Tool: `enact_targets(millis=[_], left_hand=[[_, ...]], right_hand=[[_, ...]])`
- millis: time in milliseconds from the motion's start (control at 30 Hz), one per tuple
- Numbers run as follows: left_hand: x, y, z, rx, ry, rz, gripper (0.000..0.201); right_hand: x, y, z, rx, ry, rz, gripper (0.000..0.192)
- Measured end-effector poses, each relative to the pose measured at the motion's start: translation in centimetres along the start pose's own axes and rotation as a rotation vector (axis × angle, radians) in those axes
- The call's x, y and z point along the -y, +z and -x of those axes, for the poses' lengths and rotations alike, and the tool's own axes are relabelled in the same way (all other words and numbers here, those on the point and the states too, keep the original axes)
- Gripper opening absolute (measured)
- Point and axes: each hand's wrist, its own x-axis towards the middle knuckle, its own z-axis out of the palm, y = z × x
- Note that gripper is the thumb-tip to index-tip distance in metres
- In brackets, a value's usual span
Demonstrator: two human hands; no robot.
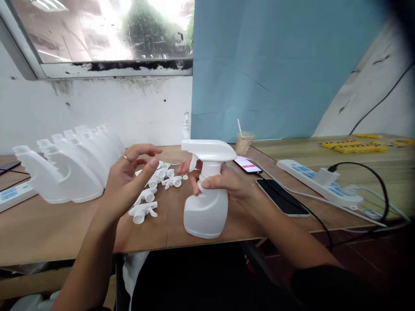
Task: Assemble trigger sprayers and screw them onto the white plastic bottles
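Note:
A white plastic spray bottle (205, 214) with its trigger head on top is held upright near the table's front edge. My right hand (223, 181) wraps round its neck from the right, fingers showing beside the trigger. To the left, my left hand (132, 175) hovers apart from the bottle, thumb and fingers spread, with nothing in it. Several loose white trigger heads (142, 211) lie on the table beyond and below that hand. At the far left stand several white bottles (55, 172) without heads, packed in a slanting row.
Right of the bottle lie a lit phone (248, 165) and a dark phone (282, 196). Behind them is an iced drink cup (244, 142). A power strip (319, 183) with cables crosses the right side; another power strip (16, 195) is at far left. Yellow pieces (356, 147) lie farther right.

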Motion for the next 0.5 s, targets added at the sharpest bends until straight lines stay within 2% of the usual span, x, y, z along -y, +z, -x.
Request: enact_targets(millis=[100, 200, 267, 333, 400, 433, 500], left_hand=[[1.1, -0.1, 0.3, 0.007, -0.073, -0.011, 0.023], [1.6, 0.2, 0.1, 0.102, -0.124, -0.038, 0.026], [1.7, 0.7, 0.1, 0.27, -0.136, -0.056, 0.027], [1.6, 1.4, 0.2, 0.492, -0.171, -0.06, 0.03], [1.9, 2.4, 0.5, 0.709, -0.235, -0.023, 0.038], [2.2, 3.0, 0.8, 0.789, -0.263, 0.011, 0.043], [2.9, 4.2, 1.1, 0.86, -0.296, 0.096, 0.05]], right_hand=[[0.0, 0.2, -0.1, -0.094, -0.004, 0.046, 0.022], [0.0, 0.3, -0.1, -0.074, -0.016, 0.048, 0.027], [-0.1, 0.2, 0.0, -0.073, -0.02, 0.035, 0.024], [-0.2, -0.2, 0.1, -0.08, -0.036, 0.02, 0.019], [-0.1, -0.8, 0.2, -0.094, -0.082, 0.018, 0.022], [0.1, -1.1, 0.2, -0.111, -0.121, 0.027, 0.027], [0.6, -1.9, 0.0, -0.178, -0.194, 0.094, 0.039]])
